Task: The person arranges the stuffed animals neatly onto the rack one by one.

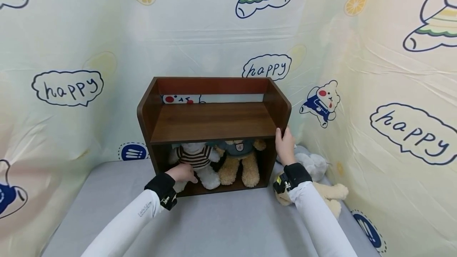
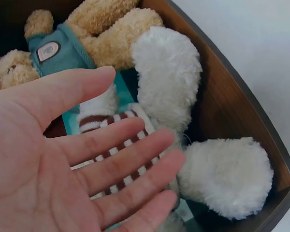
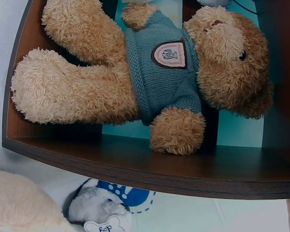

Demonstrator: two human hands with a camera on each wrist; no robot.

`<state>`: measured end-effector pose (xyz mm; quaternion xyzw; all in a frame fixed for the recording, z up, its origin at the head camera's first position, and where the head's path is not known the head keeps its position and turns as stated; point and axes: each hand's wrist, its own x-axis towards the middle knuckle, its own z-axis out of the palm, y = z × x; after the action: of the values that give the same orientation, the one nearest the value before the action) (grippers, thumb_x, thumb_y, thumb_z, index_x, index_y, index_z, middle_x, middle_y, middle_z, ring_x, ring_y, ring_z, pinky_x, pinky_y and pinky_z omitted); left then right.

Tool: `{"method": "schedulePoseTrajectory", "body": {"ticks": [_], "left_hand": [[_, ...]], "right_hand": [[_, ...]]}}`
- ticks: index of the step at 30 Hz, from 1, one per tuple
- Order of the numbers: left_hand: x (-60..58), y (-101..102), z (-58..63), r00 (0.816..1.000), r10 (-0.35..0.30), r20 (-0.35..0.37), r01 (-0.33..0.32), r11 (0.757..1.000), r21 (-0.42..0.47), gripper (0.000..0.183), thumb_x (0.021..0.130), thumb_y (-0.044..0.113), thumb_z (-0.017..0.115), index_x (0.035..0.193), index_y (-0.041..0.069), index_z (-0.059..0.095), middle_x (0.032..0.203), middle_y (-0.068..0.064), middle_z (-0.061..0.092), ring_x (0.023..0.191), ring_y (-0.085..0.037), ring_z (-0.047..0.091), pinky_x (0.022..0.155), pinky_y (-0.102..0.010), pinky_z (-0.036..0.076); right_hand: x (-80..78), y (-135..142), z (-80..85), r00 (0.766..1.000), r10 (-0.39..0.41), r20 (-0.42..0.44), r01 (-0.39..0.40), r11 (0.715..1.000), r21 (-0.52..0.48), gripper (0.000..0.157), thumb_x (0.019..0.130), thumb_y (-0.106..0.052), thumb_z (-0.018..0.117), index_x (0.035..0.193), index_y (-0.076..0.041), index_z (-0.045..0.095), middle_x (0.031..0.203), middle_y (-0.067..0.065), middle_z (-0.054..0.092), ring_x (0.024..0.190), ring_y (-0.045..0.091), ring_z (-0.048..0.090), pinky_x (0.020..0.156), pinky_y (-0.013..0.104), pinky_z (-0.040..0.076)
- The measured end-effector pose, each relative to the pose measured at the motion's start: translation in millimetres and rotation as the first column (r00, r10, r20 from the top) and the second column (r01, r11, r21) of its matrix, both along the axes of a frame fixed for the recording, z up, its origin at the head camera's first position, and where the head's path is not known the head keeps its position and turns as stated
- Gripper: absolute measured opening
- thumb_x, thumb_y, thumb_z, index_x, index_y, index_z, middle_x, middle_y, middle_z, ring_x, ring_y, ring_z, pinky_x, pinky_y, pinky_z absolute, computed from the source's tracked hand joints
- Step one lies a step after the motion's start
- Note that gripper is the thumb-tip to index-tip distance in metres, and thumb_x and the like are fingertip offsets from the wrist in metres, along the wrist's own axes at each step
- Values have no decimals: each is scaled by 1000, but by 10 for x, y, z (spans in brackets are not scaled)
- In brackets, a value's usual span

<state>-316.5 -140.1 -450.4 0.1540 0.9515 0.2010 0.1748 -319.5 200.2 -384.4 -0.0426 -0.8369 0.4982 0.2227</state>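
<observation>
A dark brown wooden shelf (image 1: pixel 210 120) stands on the grey surface against the curtain. In its lower compartment sit a white plush toy (image 1: pixel 200 162) in a brown-and-white striped sweater and a tan teddy bear (image 3: pixel 169 63) in a teal sweater. My left hand (image 1: pixel 183 173) is at the front of the striped toy; the left wrist view shows its fingers (image 2: pixel 130 164) extended and spread before it, and contact is unclear. My right hand (image 1: pixel 285 146) grips the front edge of the shelf's right side panel, thumb and fingers on either side.
Right of the shelf lie a grey plush (image 1: pixel 312 163) and a cream plush toy (image 1: pixel 332 193). A bone-shaped tag (image 3: pixel 108 226) hangs on the grey one. Patterned curtains (image 1: pixel 200 46) enclose the grey surface (image 1: pixel 221 221) at the back and sides.
</observation>
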Motion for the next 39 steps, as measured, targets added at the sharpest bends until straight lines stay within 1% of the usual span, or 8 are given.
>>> {"method": "schedulePoseTrajectory", "body": {"ticks": [5,8,11,14,18,24,33,39], "left_hand": [[40,24,0,999,-21,-34,22,999,38,38,79,15,67,54,14,38,52,4,28,48,-10,25,47,-23,23],[90,44,17,999,-32,-40,33,999,30,27,80,16,68,61,11,50,58,4,38,53,-11,34,49,-23,30],[150,52,24,997,-48,-53,49,999,21,14,79,17,69,76,7,60,69,2,51,61,-13,45,56,-27,40],[204,41,21,995,-54,-81,57,998,31,16,77,16,71,84,4,63,75,-1,57,65,-14,50,61,-29,45],[251,2,17,994,-43,-101,47,998,33,16,76,17,71,84,5,64,76,-1,58,65,-13,51,62,-30,46],[324,-77,68,996,-15,-90,17,999,29,15,78,16,70,85,4,64,77,-1,60,69,-14,52,66,-32,48],[455,-209,140,999,20,-46,-16,996,89,16,78,16,69,87,3,63,73,-1,59,64,-14,51,58,-30,46],[489,-314,130,998,20,-56,-13,993,116,22,80,16,68,93,0,62,78,-3,60,69,-16,52,61,-32,47]], "right_hand": [[6,-16,-7,1000,-3,-5,3,1000,-16,33,98,-22,40,122,0,43,121,21,52,101,30,49,84,43,40],[-1,-22,-11,1000,-13,-17,13,1000,-7,33,97,-22,41,121,2,44,120,22,52,102,31,50,84,45,40],[-3,-22,-7,1000,-16,-25,16,1000,-1,33,97,-21,41,120,3,44,120,23,52,104,32,50,85,46,40],[1,-19,-1,1000,-5,-17,5,1000,-9,33,97,-22,40,121,1,44,121,22,51,105,31,49,87,46,40],[7,-13,-1,1000,3,-1,-3,1000,-23,34,98,-22,40,122,1,43,123,20,51,105,30,49,87,44,40],[10,-11,5,1000,-1,4,1,1000,-22,34,98,-22,39,122,1,43,122,21,51,102,30,48,85,44,40],[7,-19,-4,1000,-8,-11,8,1000,-1,34,97,-22,40,122,2,44,123,22,51,106,32,49,88,46,40],[3,-15,-5,999,-16,-29,16,1000,6,33,97,-20,40,121,3,44,121,23,52,107,33,50,88,47,40]]}}
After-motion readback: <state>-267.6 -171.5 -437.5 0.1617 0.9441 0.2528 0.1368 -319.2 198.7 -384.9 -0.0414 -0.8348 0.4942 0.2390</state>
